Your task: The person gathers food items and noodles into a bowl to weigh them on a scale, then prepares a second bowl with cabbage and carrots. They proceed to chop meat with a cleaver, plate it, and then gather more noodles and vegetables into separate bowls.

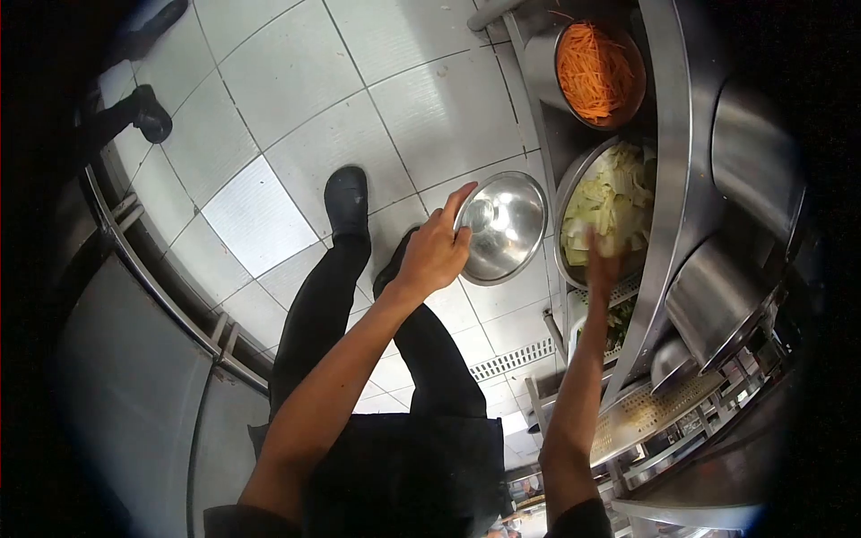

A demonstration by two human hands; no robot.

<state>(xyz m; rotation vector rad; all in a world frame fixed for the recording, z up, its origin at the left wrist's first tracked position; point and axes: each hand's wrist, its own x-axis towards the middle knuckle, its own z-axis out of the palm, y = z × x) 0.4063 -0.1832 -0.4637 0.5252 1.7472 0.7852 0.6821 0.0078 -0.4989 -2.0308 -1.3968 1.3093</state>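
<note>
Left grip clasps steel bowl; right grip grabs cabbage; carrot tub beyond.

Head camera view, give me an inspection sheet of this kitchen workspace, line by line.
Surface: steel counter along the right, holding the food bowls below its edge.
Job's things: small steel bowl, looks empty, held over the floor; large bowl of cut cabbage.
Clutter: bowl of shredded carrot; perforated steel tray; greens in a white bin.
Grippers: left hand grips the small bowl's rim; right hand is down in the cabbage, fingers blurred.
Cables: nothing seen.
Surroundings: white tiled floor with a drain grate; the person's black shoe; another person's shoe at upper left.
</note>
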